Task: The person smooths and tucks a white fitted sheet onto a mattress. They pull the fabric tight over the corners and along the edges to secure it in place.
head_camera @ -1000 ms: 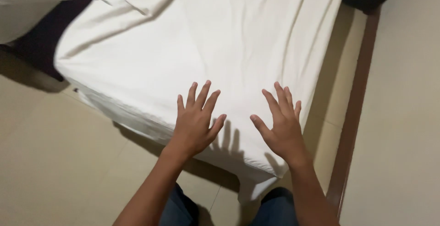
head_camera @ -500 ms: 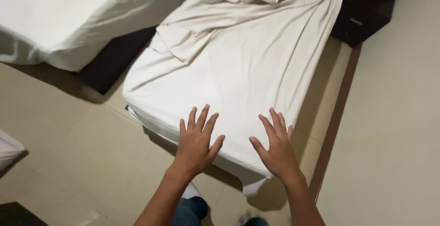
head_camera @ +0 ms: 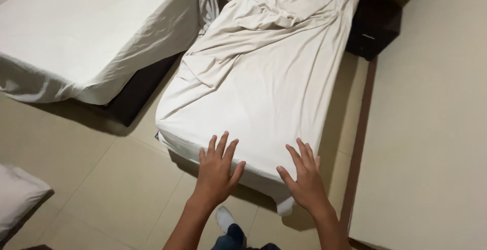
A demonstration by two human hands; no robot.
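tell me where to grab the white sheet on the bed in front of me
Grip the white sheet at its hanging foot edge, coming from the foot end below both hands. The left hand and right hand are spread open above that edge, and a loose corner droops near the right hand.

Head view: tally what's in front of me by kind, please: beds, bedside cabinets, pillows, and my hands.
Beds: 2, near bed, far bed
Dark bedside cabinets: 1
White pillows: 1, on the floor
Hands: 2, left hand, right hand
Total: 6
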